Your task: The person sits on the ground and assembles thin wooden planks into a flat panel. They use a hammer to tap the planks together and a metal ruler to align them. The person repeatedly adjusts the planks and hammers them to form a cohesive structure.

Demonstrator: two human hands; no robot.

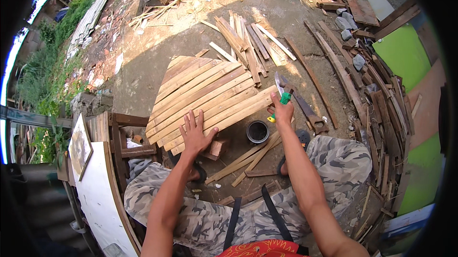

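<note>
A panel of pale wooden slats, laid side by side with uneven ends, is in front of me. My left hand lies on its near edge, fingers spread. At the panel's right end, my right hand is wrapped round a tool with a green and yellow handle; a shiny metal part extends from its far end, its exact kind unclear. Just right of it, a handsaw with a brown handle rests on the ground. A wooden block sits below the panel, close to my left hand.
Between my feet stands a dark round container, beside loose wooden strips. More strips lie beyond the panel. A long pile of old boards lines the right. At left are a wooden frame and a white board.
</note>
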